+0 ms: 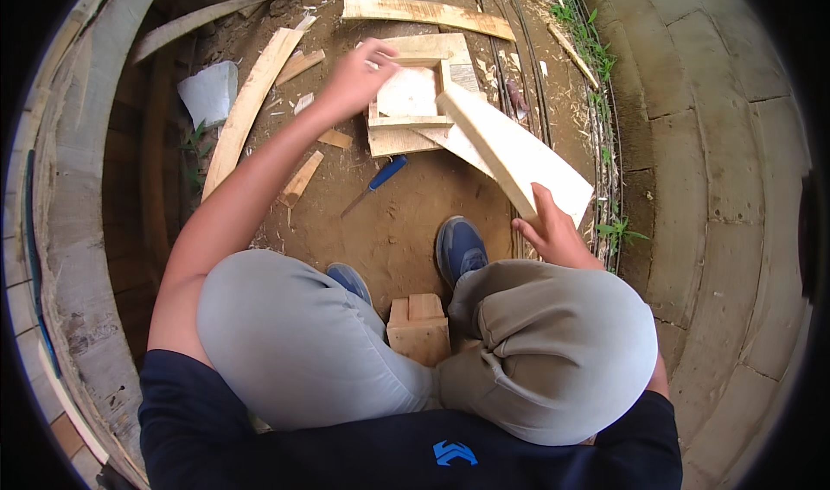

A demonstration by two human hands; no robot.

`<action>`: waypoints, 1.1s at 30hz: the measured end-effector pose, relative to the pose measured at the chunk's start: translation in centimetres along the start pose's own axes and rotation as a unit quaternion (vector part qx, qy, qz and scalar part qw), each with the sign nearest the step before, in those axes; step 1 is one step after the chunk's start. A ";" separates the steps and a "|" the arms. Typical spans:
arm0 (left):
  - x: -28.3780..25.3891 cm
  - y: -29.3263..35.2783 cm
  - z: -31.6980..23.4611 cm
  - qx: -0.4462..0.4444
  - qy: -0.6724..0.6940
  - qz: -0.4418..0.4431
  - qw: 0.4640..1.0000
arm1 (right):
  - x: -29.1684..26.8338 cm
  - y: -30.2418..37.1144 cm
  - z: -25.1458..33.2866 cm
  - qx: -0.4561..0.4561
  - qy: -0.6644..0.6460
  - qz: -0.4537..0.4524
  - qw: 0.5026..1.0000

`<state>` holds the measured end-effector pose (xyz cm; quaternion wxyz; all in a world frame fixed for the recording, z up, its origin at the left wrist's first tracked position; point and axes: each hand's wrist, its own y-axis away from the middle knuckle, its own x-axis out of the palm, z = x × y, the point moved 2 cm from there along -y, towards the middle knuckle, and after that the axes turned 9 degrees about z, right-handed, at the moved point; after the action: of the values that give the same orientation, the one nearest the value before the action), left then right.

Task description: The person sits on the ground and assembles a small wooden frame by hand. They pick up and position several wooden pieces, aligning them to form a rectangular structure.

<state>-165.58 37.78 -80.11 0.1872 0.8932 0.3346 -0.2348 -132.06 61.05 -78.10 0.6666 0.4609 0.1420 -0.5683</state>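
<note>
My left hand point(356, 79) reaches over the far left corner of a small rectangular wooden frame point(410, 122). Its fingers are slightly blurred, bent and apart, with nothing visible in them. The frame rests on pale boards point(402, 143) on the ground. To the right, my right hand point(553, 228) grips the near end of a pale wooden board point(540, 157), thumb at its thick edge. The board slants away from me, its far end beside the frame's right side. Part of another thin piece shows beneath it. A blue-handled tool point(386, 172) with a narrow blade lies nearer me.
Long wooden strips point(255, 101) lie at the left, and another slat point(428, 15) lies beyond the frame. Offcuts point(303, 179) and shavings litter the dirt. A white block point(209, 92) sits far left. Dark cables run along the right, before a paved strip point(692, 187). A wooden block point(418, 330) stands between my legs.
</note>
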 end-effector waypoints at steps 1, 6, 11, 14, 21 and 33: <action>-1.0 0.3 0.9 -0.082 -0.035 -0.032 0.996 | 0.4 -0.2 0.3 0.005 -0.009 -0.024 1.000; 1.1 -0.2 6.7 -0.183 -0.051 0.041 0.981 | 3.7 -1.9 -1.8 0.040 -0.091 -0.057 0.993; 2.5 0.7 7.6 -0.155 0.021 0.059 0.986 | 3.1 -2.0 -1.5 0.081 -0.109 -0.029 0.990; 2.6 0.5 7.9 -0.177 0.083 0.041 0.980 | -0.1 -1.6 -0.2 0.076 -0.093 -0.095 0.988; 2.0 0.1 8.2 -0.192 0.102 0.045 0.975 | 5.6 -2.6 -3.0 0.060 -0.001 -0.145 0.988; 0.3 0.3 9.5 -0.186 0.101 0.033 0.977 | 0.7 -2.5 2.4 0.054 -0.088 -0.117 0.988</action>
<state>-167.98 33.05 -87.99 0.3229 0.8724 0.3599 -0.0708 -134.83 58.93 -78.45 0.5795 0.4251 0.1045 -0.6874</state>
